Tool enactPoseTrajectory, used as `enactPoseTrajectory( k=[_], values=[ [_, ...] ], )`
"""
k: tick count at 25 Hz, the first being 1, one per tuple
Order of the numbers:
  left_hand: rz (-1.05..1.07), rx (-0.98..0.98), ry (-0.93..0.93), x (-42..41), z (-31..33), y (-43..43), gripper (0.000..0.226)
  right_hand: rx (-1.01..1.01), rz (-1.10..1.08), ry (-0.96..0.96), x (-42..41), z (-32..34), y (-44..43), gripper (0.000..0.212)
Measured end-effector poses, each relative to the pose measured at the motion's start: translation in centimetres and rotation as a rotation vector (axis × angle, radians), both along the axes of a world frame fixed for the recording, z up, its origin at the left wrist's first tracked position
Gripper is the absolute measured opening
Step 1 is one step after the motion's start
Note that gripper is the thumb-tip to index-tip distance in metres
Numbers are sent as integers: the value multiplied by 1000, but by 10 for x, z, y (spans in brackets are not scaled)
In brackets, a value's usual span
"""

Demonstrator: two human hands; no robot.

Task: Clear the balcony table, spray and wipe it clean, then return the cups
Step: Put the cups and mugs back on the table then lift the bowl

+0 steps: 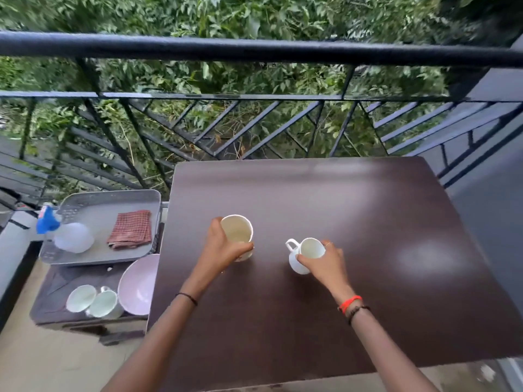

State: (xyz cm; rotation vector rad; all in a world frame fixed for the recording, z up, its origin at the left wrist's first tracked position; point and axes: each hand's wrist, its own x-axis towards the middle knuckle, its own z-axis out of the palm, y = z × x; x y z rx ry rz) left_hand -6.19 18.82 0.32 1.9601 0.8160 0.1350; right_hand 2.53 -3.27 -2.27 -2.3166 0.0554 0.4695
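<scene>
Your left hand (pixel 223 247) wraps a cream cup (pixel 237 236) from its left side, thumb and fingers clamped around the wall just under the rim. The cup stands upright on the dark brown table (pixel 368 222), left of centre, with a wide round mouth and a pale yellowish inside; no handle shows from here.

Your right hand (pixel 325 261) grips a white cup (pixel 307 254) from the right, fingers closed over its rim and side. This one is smaller and glossy, with a loop handle pointing left. It sits at table centre, near the cream cup but apart from it. Whether either base is lifted off the top you can't tell.

The tabletop is smooth and shiny, with pale glare patches on the right.

To the left, a low dark stand (pixel 53 290) carries a metal tray (pixel 113 199). On the tray lie a folded red checked cloth (pixel 130 229) and a spray bottle (pixel 65 230) with a blue head and a whitish body, on its side. Nearer you on the stand are two white cups (pixel 93 301), touching each other, and a pink bowl (pixel 138 284) tilted against the table edge.

A black railing (pixel 254 49) runs along the far side, with green leaves behind it.
</scene>
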Motion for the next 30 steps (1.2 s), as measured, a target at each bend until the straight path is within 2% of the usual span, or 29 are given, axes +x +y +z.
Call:
enactPoseTrajectory(
  k=[4,8,12,16,21,25,30],
  values=[
    [-95,52,60,18,-3,-28,80,-101,74,25,26,6,-38,57],
    [-190,81,103,34,-10,-50,79,-204,245,54,59,11,-65,73],
    [-205,61,127,51,-20,-68,79,-360,508,50,90,25,-79,92],
    [-157,21,125,66,-25,-87,77,-483,701,23,122,26,-87,83],
    [-93,7,114,91,-28,-104,83,-515,881,10,152,34,-80,78],
    [-80,-35,110,107,-29,-112,86,-547,941,-13,172,28,-80,73],
    [-63,-63,107,119,-33,-113,93,-545,912,-25,183,22,-85,73]
  ],
)
